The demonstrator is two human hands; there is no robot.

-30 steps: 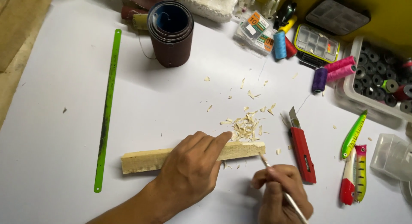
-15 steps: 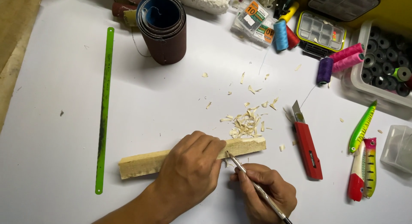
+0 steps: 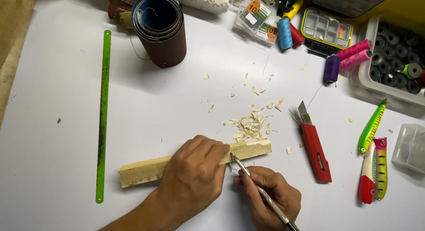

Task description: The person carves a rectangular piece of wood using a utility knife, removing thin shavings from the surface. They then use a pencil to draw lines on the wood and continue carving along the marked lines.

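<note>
Wood strip [image 3: 146,170] lying low in the frame.
We are pressing it down with our left hand [image 3: 192,178], our right hand [image 3: 270,198] pinching a thin metal tool [image 3: 261,192] against its edge.

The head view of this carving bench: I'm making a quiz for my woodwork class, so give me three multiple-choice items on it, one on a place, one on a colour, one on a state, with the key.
1. Where does the red utility knife lie?
A. right of the wood stick
B. left of the green saw blade
C. inside the sandpaper roll

2. What colour is the thread spool nearest the knife's blade?
A. purple
B. white
C. orange

3. What is the left hand doing?
A. pressing down on the stick
B. lifting the knife
C. resting flat, away from everything

Key: 1 A, the knife lies on the table just past the stick's right end. 2 A, a purple spool lies above the blade. 3 A, the left hand's fingers lie over the stick, while the right hand holds a thin metal tool whose tip meets the stick.
</note>
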